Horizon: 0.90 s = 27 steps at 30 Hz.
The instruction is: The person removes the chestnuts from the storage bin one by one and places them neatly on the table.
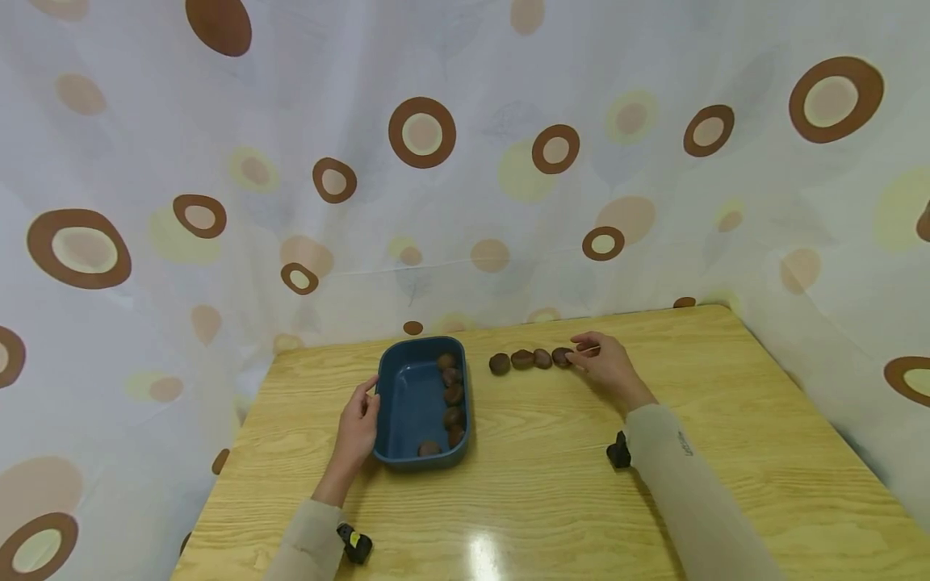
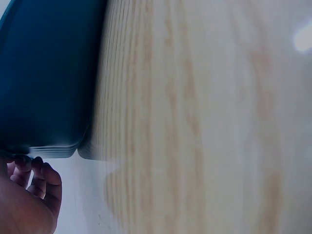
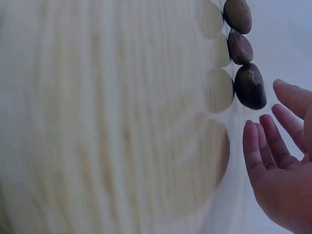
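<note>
In the head view a row of dark brown, chestnut-like nuts (image 1: 522, 360) lies on the table to the right of a blue plastic container (image 1: 407, 461). My right hand (image 1: 609, 367) is at the row's right end, thumb and fingers apart. The right wrist view shows its fingers beside the glossy end nut (image 3: 250, 87), with nothing between them. At the container's left wall, my left hand (image 1: 357, 428) holds the side near the rim. Its bent fingers (image 2: 51, 180) meet the container's outer wall in the left wrist view; the thumb's contact is hidden there.
Inside the container, several more brown nuts (image 1: 454, 394) lie mostly along the right wall, one near the front. The wood-grain table (image 1: 538, 484) backs onto a patterned curtain (image 1: 465, 202), which also hangs at both sides.
</note>
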Each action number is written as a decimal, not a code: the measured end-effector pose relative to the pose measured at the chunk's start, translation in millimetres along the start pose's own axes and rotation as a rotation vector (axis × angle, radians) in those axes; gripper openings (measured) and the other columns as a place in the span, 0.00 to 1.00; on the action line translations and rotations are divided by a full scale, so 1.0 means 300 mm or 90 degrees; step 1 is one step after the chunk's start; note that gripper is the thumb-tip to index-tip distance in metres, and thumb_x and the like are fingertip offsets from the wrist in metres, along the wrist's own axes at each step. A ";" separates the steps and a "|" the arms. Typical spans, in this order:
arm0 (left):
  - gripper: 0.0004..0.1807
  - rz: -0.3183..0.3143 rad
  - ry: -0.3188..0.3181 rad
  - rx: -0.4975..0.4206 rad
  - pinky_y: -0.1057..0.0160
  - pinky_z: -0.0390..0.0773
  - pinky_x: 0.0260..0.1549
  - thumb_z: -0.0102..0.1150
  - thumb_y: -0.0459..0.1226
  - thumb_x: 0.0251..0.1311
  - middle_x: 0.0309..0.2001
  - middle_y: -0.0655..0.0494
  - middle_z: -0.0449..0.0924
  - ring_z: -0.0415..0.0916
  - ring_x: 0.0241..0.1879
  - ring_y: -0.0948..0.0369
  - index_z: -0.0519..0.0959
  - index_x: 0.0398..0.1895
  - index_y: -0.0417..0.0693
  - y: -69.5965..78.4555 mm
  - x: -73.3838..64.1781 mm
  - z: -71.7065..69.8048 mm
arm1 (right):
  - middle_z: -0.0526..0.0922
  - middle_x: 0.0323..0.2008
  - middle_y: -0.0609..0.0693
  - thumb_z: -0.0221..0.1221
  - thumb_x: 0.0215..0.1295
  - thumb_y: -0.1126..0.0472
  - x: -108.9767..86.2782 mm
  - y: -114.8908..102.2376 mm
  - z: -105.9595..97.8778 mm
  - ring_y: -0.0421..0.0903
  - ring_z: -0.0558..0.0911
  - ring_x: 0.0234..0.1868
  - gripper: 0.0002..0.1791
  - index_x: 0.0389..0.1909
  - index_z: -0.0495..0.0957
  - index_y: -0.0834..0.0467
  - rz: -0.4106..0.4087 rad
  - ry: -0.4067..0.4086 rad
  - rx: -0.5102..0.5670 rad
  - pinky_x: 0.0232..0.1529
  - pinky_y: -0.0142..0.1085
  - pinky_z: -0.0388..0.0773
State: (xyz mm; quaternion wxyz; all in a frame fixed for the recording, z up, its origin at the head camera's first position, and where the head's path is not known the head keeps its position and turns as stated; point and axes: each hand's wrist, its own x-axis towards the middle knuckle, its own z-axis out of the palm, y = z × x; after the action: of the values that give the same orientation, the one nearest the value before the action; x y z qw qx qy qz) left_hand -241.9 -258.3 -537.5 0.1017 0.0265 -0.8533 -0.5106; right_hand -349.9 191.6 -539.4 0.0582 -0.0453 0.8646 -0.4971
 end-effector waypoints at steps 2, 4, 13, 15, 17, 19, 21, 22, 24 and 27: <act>0.23 0.001 -0.002 0.003 0.65 0.66 0.30 0.44 0.36 0.82 0.30 0.55 0.64 0.62 0.27 0.61 0.68 0.76 0.44 -0.001 0.000 0.000 | 0.74 0.63 0.61 0.59 0.77 0.51 -0.002 -0.005 0.008 0.59 0.75 0.61 0.27 0.70 0.72 0.59 -0.007 0.011 0.004 0.58 0.51 0.77; 0.23 0.000 -0.002 0.003 0.65 0.66 0.30 0.44 0.36 0.82 0.30 0.55 0.64 0.61 0.27 0.61 0.68 0.76 0.44 -0.001 0.000 0.001 | 0.75 0.62 0.62 0.59 0.78 0.52 -0.005 -0.016 0.016 0.59 0.76 0.60 0.26 0.70 0.73 0.60 -0.023 0.020 0.006 0.58 0.53 0.76; 0.22 0.003 0.001 0.005 0.66 0.66 0.31 0.45 0.35 0.82 0.30 0.56 0.64 0.62 0.27 0.62 0.69 0.75 0.43 -0.002 0.004 0.000 | 0.79 0.57 0.63 0.59 0.77 0.57 -0.011 -0.095 0.038 0.59 0.79 0.56 0.22 0.65 0.76 0.64 -0.073 0.057 -0.006 0.51 0.48 0.80; 0.22 0.005 0.000 0.000 0.66 0.66 0.31 0.45 0.35 0.82 0.30 0.56 0.64 0.62 0.27 0.62 0.69 0.75 0.43 -0.003 0.004 0.000 | 0.80 0.57 0.63 0.60 0.77 0.57 -0.011 -0.108 0.041 0.59 0.79 0.55 0.22 0.65 0.77 0.64 -0.074 0.064 -0.004 0.48 0.45 0.80; 0.23 0.007 0.000 -0.002 0.66 0.66 0.31 0.45 0.35 0.82 0.30 0.56 0.64 0.62 0.27 0.62 0.69 0.75 0.43 -0.004 0.005 0.000 | 0.80 0.56 0.62 0.60 0.76 0.57 -0.009 -0.118 0.044 0.58 0.79 0.55 0.22 0.65 0.77 0.63 -0.072 0.067 0.005 0.47 0.42 0.79; 0.23 0.009 -0.001 -0.004 0.66 0.66 0.31 0.45 0.35 0.82 0.30 0.56 0.64 0.62 0.27 0.62 0.69 0.75 0.43 -0.005 0.006 -0.001 | 0.80 0.56 0.62 0.60 0.76 0.56 -0.009 -0.131 0.048 0.57 0.79 0.55 0.22 0.64 0.77 0.63 -0.076 0.068 0.016 0.47 0.41 0.79; 0.23 0.010 -0.002 -0.006 0.66 0.66 0.31 0.45 0.35 0.82 0.30 0.56 0.64 0.62 0.27 0.62 0.69 0.75 0.43 -0.006 0.006 -0.001 | 0.80 0.56 0.62 0.61 0.76 0.56 -0.011 -0.148 0.054 0.58 0.79 0.55 0.22 0.64 0.78 0.62 -0.084 0.067 0.027 0.48 0.42 0.79; 0.23 0.010 -0.003 -0.006 0.65 0.66 0.31 0.45 0.35 0.82 0.30 0.56 0.64 0.62 0.27 0.62 0.69 0.75 0.43 -0.006 0.006 -0.002 | 0.80 0.55 0.62 0.61 0.76 0.56 -0.011 -0.157 0.058 0.58 0.79 0.55 0.21 0.64 0.78 0.62 -0.087 0.066 0.032 0.49 0.43 0.79; 0.23 0.010 -0.003 -0.009 0.65 0.66 0.31 0.45 0.35 0.82 0.30 0.56 0.64 0.62 0.27 0.62 0.69 0.75 0.43 -0.005 0.006 -0.002 | 0.80 0.55 0.62 0.61 0.76 0.56 -0.012 -0.176 0.068 0.58 0.79 0.55 0.21 0.64 0.78 0.61 -0.095 0.063 0.038 0.51 0.45 0.79; 0.23 0.010 -0.003 -0.012 0.65 0.66 0.31 0.45 0.35 0.82 0.30 0.56 0.64 0.62 0.27 0.62 0.69 0.75 0.43 -0.003 0.007 -0.003 | 0.80 0.55 0.61 0.62 0.75 0.56 -0.013 -0.204 0.082 0.58 0.78 0.55 0.20 0.63 0.79 0.60 -0.097 0.056 0.051 0.54 0.49 0.78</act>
State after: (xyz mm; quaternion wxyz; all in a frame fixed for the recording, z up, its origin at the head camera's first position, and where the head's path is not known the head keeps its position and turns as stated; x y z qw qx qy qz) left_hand -243.8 -259.8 -537.7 0.1040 0.0176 -0.8489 -0.5179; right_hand -341.4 140.5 -498.5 -0.0164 -0.0866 0.8398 -0.5357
